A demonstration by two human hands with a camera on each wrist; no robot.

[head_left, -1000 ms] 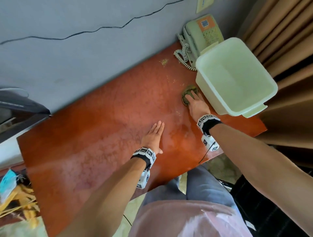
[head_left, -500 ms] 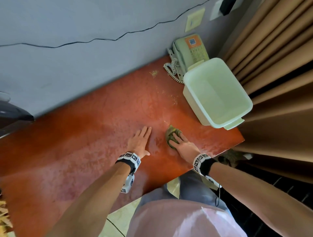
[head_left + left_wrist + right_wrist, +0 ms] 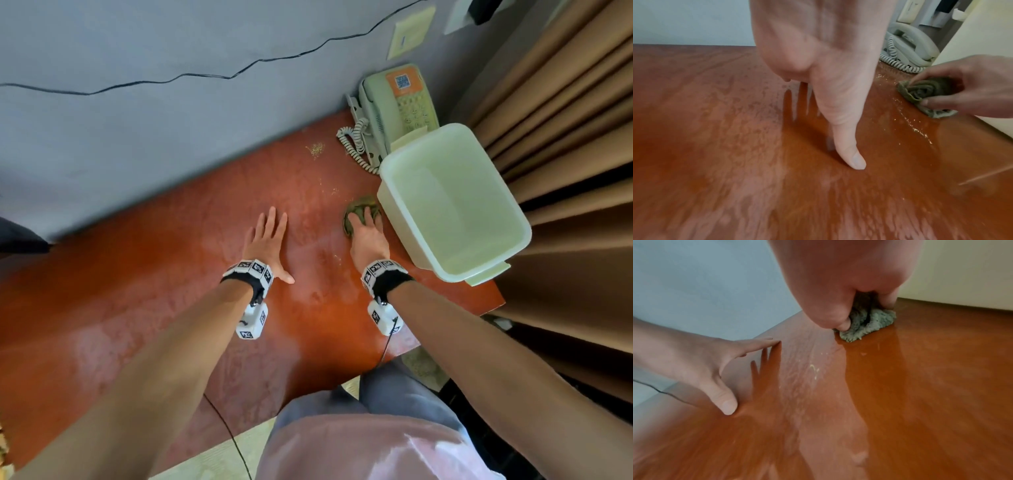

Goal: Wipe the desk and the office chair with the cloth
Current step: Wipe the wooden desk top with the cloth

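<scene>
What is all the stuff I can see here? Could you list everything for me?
desk: one, reddish-brown, against the wall, streaked wet
cloth: one, green, bunched, on the desk beside the tub
crumbs: a yellowish scatter, on the desk near the telephone
tub: one, pale green plastic, at the desk's right end
telephone: one, pale corded set with an orange label, behind the tub, by the wall
wall: grey, with a black cable and a cream wall plate
curtain: tan, right of the desk
left hand: flat, fingers straight, resting on the desk
right hand: grips the cloth, pressing it to the desk
</scene>
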